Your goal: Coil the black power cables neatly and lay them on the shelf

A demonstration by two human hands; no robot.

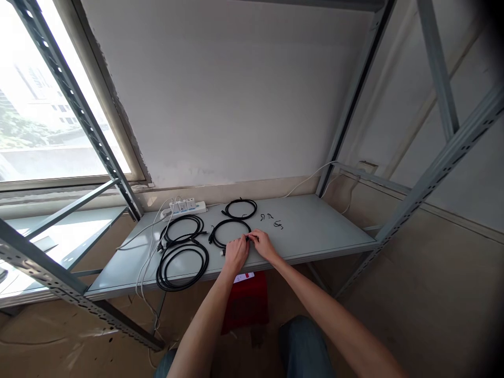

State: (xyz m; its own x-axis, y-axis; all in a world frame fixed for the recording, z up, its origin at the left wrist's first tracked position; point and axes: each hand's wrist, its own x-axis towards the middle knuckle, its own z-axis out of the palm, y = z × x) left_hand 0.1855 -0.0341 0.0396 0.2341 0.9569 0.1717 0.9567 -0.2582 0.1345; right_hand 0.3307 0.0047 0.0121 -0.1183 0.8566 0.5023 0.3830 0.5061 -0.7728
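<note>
in the head view, the left hand's (pixel 237 253) fingers are grasping the black cable coil (pixel 229 221), which is lying beyond them to the left; the right hand's (pixel 262 244) are meeting them, their hold unclear. it is probably feeling light, springy, inviting pinching across bundled strands.

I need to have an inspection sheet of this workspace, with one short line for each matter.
Surface: grey shelf with metal frame around it.
Work things: four black coils: back coil, middle coil, rear-left coil, front-left coil; the last seems to lap over the shelf's front edge.
Clutter: short black pieces right of the coils.
Hands: left hand and right hand meet at the middle coil's near side; what their fingers hold is too small to tell.
Cables: white cords near the power strip; some hang past the front edge.
Surroundings: window at left, pale wall behind, red object below.
</note>
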